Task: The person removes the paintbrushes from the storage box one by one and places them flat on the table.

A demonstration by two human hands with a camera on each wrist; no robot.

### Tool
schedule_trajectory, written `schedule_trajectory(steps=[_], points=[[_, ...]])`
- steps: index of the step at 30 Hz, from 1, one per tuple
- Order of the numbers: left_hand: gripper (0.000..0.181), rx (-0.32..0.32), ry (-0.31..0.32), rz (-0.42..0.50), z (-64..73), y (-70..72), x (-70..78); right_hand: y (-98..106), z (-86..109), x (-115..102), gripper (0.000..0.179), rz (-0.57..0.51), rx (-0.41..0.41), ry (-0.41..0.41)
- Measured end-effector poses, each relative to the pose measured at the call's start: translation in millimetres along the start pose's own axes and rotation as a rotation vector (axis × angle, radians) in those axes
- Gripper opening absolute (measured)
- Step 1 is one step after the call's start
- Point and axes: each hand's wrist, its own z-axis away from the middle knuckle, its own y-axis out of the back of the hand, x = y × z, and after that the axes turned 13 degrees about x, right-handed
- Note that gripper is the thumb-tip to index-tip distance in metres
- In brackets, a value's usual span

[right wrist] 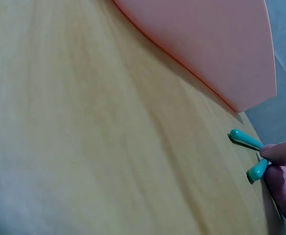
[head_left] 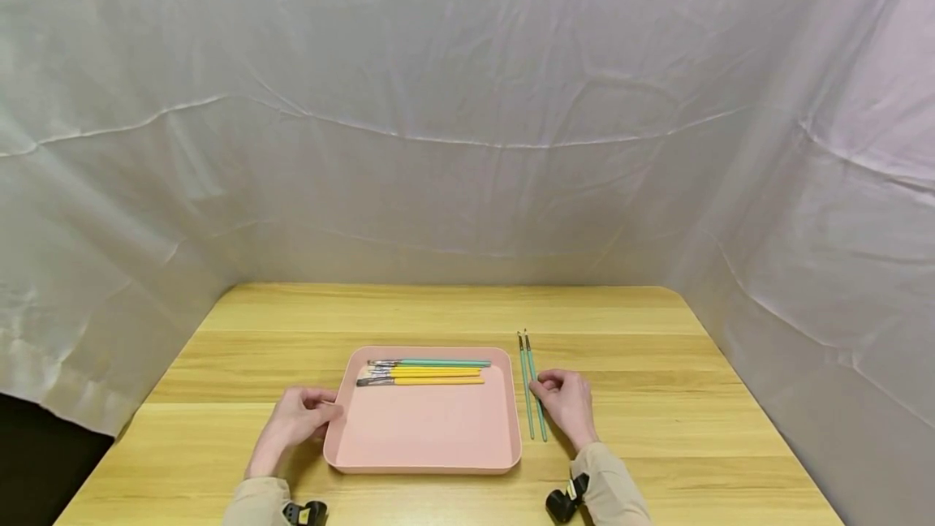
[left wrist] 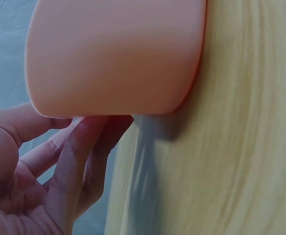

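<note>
A pink tray (head_left: 427, 433) sits on the wooden table. My left hand (head_left: 297, 419) holds its left wall by the rim, the fingers bent against the outside in the left wrist view. Inside the tray, along the back, lie teal paintbrushes (head_left: 456, 363) and yellow paintbrushes (head_left: 445, 381), bristles to the left. To the right of the tray two more teal paintbrushes lie side by side, bristles pointing away. My right hand (head_left: 570, 403) pinches the right-hand teal paintbrush (head_left: 541, 420) between thumb and finger; the left-hand teal paintbrush (head_left: 527, 396) lies close beside it.
The wooden table (head_left: 679, 420) stretches out on both sides of the tray. Pale grey cloth (head_left: 453, 193) hangs behind the table and along its sides. A small black wrist camera (head_left: 564, 504) is strapped at my right sleeve, with another camera (head_left: 312, 512) at the left.
</note>
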Motion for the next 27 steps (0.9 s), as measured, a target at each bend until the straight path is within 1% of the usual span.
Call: schedule_trajectory(steps=[4, 12, 27], points=[[0.031, 0.001, 0.004, 0.002, -0.2, 0.2, 0.3, -0.4, -0.4, 1.1, 0.015, -0.004, 0.000, 0.007], [0.032, -0.004, -0.016, -0.008, -0.6, 0.5, 0.1, 0.5, 0.4, 0.7, 0.013, -0.023, 0.000, 0.012], [0.032, -0.008, 0.005, 0.015, 0.1, 0.7, -1.1, -0.3, -0.2, 2.6, 0.011, -0.041, -0.004, -0.014]])
